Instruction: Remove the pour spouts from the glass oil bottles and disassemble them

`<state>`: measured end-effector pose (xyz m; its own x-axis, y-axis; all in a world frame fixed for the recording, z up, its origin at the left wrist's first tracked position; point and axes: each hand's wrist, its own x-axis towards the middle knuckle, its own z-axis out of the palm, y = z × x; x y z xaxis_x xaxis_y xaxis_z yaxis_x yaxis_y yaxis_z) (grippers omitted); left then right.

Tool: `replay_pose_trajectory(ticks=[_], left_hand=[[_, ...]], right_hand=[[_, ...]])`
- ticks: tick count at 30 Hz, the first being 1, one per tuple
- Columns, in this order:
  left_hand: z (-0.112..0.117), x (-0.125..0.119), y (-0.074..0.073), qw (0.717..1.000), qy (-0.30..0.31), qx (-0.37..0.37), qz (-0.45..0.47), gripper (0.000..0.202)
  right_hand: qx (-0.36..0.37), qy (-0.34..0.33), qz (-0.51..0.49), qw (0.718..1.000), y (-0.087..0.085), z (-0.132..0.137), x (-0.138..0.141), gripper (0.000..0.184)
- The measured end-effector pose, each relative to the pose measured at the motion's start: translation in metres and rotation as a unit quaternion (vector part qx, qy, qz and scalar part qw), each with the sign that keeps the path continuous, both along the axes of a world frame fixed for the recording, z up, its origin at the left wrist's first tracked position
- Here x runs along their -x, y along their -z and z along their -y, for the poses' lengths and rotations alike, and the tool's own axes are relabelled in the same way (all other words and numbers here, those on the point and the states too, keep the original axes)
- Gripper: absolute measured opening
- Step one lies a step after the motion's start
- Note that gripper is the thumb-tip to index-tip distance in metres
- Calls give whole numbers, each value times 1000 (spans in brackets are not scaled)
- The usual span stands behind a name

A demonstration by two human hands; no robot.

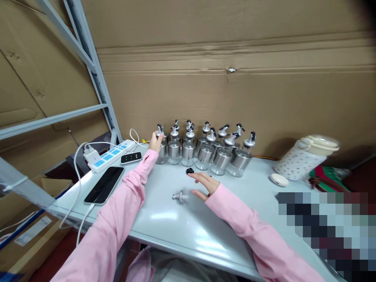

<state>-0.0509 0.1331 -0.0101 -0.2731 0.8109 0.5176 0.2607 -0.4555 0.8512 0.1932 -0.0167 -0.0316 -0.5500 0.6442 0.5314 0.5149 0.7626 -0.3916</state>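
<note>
- Leftmost bottle (162, 153) is held at its neck by left hand (155, 141).
- Loose spout (179, 196) is seen beside right hand (209, 183), fingers parted.
- Room is left before the table's (164, 233) front edge.

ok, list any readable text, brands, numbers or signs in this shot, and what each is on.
No text is legible.
Black-faced device: small pale mark near its right end, too small to read.
Pale label on the lower-left cardboard box: too blurred.
Bottles: no lettering I can make out.
</note>
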Motion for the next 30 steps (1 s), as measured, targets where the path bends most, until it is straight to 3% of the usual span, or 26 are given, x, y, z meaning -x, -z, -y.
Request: replay_pose_trajectory(ticks=[7, 11, 17, 23, 27, 30], left_hand=[[61, -16, 5, 998, 18, -22, -52, 34], [82, -33, 5, 993, 34, -60, -96, 43], [88, -41, 2, 990, 43, -82, -103, 44], [89, -43, 3, 989, 48, -91, -104, 41], [96, -45, -2, 983, 45, -113, -137, 45], [100, -47, -6, 977, 43, -139, -158, 44]], right_hand=[[-41, 52, -69, 995, -23, 3, -8, 29], [-60, 53, -98, 992, -27, 6, -8, 25], [-22, 94, -127, 987, -37, 13, -2, 24], [114, 136, -195, 964, -78, -8, 36, 32], [119, 185, -100, 970, -99, -33, 68, 28], [82, 210, -8, 974, -99, -40, 78, 17]])
